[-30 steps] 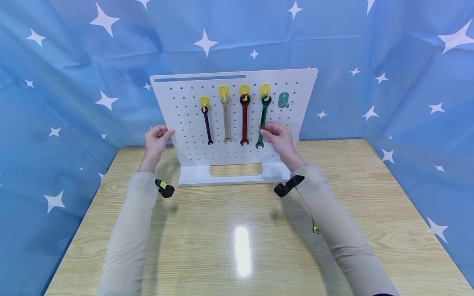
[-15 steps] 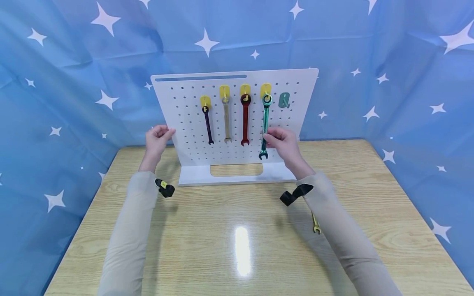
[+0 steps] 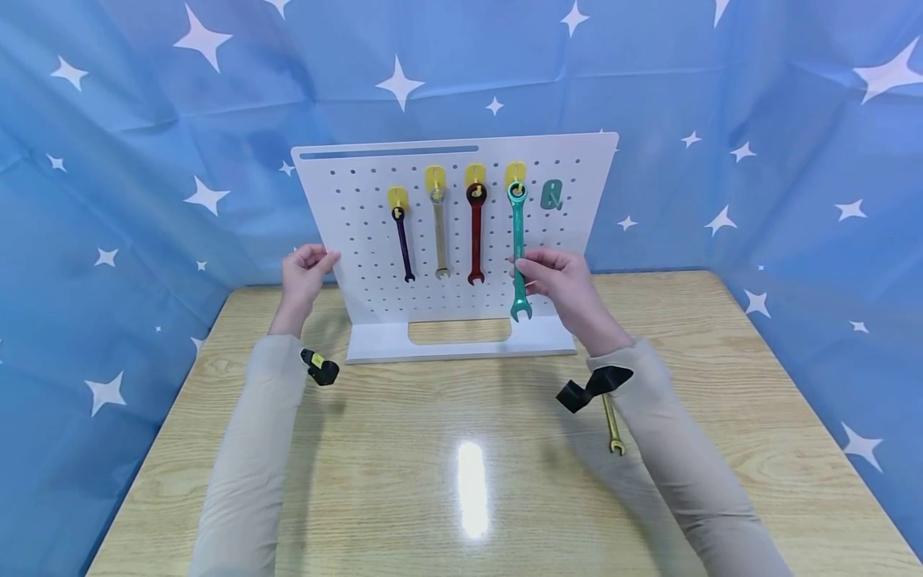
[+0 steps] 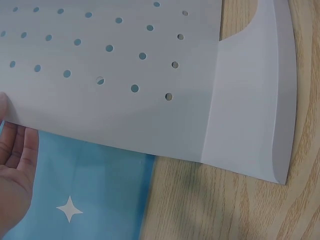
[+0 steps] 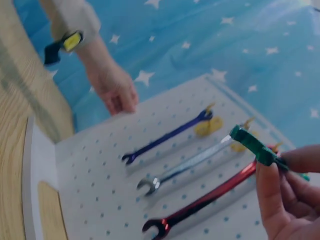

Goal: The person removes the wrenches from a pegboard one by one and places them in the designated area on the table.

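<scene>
My left hand (image 3: 301,280) pinches the white pegboard (image 3: 364,252), my right hand (image 3: 566,287) the green wrench (image 3: 518,232); wood-grain table (image 3: 389,457) below, starry blue cloth (image 3: 728,176) behind!

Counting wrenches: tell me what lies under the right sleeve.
A gold wrench on the table; its near end shows, its far end hidden by sleeve and wrist camera.

Left sleeve (image 3: 248,449): long, plain, pale beige, finely wrinkled along forearm, ending at wrist. Right sleeve (image 3: 685,461): same pale cloth, creases bunched toward elbow. Left wrist camera (image 3: 321,369): small black block, bright yellow patch (image 5: 73,41). Right wrist camera (image 3: 593,389): black, angular, bent shape, boxy tip. Left hand (image 3: 304,276), right hand (image 3: 565,286): both bare.
</scene>
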A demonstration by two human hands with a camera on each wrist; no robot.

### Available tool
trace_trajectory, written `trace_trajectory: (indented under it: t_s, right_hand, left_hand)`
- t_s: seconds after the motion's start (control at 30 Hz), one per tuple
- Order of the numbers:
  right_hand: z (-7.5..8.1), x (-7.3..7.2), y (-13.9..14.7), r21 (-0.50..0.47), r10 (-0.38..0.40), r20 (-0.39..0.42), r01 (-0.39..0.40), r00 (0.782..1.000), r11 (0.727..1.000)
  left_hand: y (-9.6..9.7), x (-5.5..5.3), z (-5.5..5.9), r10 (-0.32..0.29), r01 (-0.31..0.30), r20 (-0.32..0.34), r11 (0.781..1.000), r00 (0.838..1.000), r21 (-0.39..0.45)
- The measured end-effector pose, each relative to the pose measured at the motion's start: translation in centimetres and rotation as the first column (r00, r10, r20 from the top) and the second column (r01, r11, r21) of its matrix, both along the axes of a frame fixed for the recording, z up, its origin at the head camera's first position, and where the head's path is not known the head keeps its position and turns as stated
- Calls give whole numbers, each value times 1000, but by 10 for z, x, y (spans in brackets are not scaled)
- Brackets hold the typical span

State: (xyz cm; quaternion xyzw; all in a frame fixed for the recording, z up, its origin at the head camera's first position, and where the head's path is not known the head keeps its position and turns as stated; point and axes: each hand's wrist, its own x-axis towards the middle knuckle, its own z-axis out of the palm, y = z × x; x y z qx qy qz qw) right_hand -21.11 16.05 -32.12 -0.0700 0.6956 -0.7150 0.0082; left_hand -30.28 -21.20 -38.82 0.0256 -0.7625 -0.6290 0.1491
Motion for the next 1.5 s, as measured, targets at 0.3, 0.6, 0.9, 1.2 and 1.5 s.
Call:
trace_trajectory:
  t_s: [0.3,0.6,0.9,1.2,1.5]
  right_hand:
    - [23,8,-1,-139,45,107,-30,993,990]
    - [33,13,1,-152,48,120,-30,992,988]
    - [33,24,10,-157,77,133,-56,988,986]
    - [24,40,24,-128,80,148,-61,986,990]
    - [11,52,42,-119,105,130,-90,986,989]
  left_hand:
    - [0,1,1,0,0,1,1000,1000,-3]
    - [0,0,0,0,0,5,1000,1000,-23]
    - [0,1,1,-5,5,-2,1000,1000,-21]
    - [0,0,0,1,0,12,1000,1000,-26]
    - [0,1,-1,-1,1,-7,1000,1000,-1]
